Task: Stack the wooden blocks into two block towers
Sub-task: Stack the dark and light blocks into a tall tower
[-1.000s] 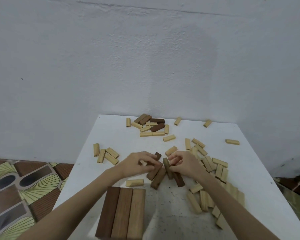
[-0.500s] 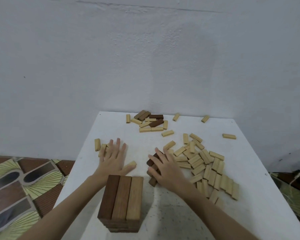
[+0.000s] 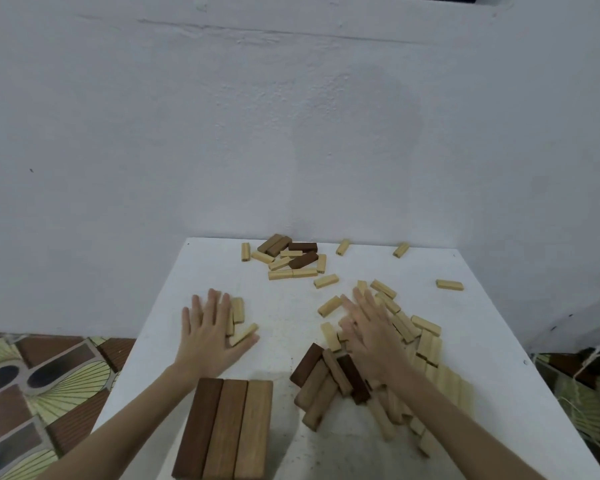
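Note:
A block tower (image 3: 227,427) stands at the table's near left, its top layer made of three long blocks from dark to light brown. My left hand (image 3: 210,332) lies flat with spread fingers over a few pale blocks (image 3: 238,318) beyond the tower. My right hand (image 3: 371,330) lies flat, fingers straight, on the pale block spread (image 3: 426,344) at the right. A pile of darker brown blocks (image 3: 326,379) lies just left of my right wrist. More loose blocks (image 3: 291,259) are heaped at the far edge.
The white table (image 3: 291,310) stands against a white wall. Single pale blocks (image 3: 449,285) lie scattered towards the far right. Patterned floor tiles (image 3: 32,386) show past the table's left edge.
Both hands let go of the dark blocks they were gathering in the middle. The left hand went left onto a few pale blocks; the right slid forward and right over the pale spread.

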`<state>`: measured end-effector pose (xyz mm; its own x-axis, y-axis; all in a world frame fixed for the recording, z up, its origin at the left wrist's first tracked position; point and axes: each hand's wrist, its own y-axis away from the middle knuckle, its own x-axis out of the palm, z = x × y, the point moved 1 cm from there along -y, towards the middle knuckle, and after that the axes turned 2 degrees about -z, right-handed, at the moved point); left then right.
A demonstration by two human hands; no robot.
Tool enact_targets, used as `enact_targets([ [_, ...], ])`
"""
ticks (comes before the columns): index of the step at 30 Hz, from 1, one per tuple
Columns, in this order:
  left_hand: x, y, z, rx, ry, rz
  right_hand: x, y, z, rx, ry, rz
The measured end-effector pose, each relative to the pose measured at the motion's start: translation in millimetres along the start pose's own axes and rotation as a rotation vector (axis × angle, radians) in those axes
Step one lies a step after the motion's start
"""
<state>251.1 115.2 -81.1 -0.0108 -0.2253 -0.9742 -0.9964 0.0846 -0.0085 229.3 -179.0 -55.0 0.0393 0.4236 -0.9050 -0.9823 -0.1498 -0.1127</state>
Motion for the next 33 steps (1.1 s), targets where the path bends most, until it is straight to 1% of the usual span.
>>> enact_targets([
  [2, -3.9, -9.5, -4.5, 0.077, 0.006, -0.026, -0.6, -35.8, 5.6, -0.035, -0.001, -0.023],
  [6, -23.1, -53.5, -11.3, 0.242, 0.072, -0.023, 13.6, -100.4, 21.8, -0.047, 0.077, 0.162],
  [8, -27.2, -74.9, -16.9, 0.283, 0.074, -0.004, 24.6, -119.3, 29.0, -0.050, 0.137, 0.202],
  [12, -25.5, -107.9, -36.9, 0.413, 0.078, 0.034, 39.5, -126.1, 37.0, -0.062, 0.184, 0.157],
  [14, -21.5, -120.5, -48.9, 0.443, 0.060, 0.077, 44.5, -118.6, 38.2, -0.109, 0.089, 0.179],
  [16, -14.6, -131.2, -59.5, 0.443, 0.054, 0.142, 45.5, -111.3, 37.9, -0.173, -0.079, 0.218],
  [18, -9.2, -140.0, -66.2, 0.412, 0.050, 0.195, 40.6, -110.2, 35.3, -0.219, -0.186, 0.207],
  [21, -1.9, -148.4, -71.3, 0.404, 0.005, 0.242, 29.4, -118.4, 23.5, -0.136, -0.214, 0.119],
  [23, 2.6, -146.8, -71.7, 0.426, -0.045, 0.228, 23.9, -124.9, 18.1, -0.110, -0.196, 0.116],
  [25, 7.1, -138.2, -67.8, 0.432, -0.052, 0.184, 22.3, -129.4, 19.5, -0.135, -0.161, 0.157],
  [28, 10.3, -118.7, -57.7, 0.401, 0.028, 0.184, 24.4, -132.4, 22.3, -0.124, -0.102, 0.179],
  [30, 7.9, -103.9, -53.0, 0.355, 0.142, 0.182, 25.0, -132.6, 17.7, -0.101, -0.057, 0.147],
  [31, 5.7, -97.0, -50.6, 0.321, 0.194, 0.174, 24.7, -131.7, 14.5, -0.110, -0.016, 0.106],
  [32, 3.5, -91.8, -48.5, 0.303, 0.210, 0.160, 24.5, -130.4, 11.4, -0.130, 0.031, 0.049],
  [33, 1.5, -87.8, -46.8, 0.311, 0.167, 0.136, 24.3, -129.5, 8.6, -0.143, 0.072, -0.005],
])
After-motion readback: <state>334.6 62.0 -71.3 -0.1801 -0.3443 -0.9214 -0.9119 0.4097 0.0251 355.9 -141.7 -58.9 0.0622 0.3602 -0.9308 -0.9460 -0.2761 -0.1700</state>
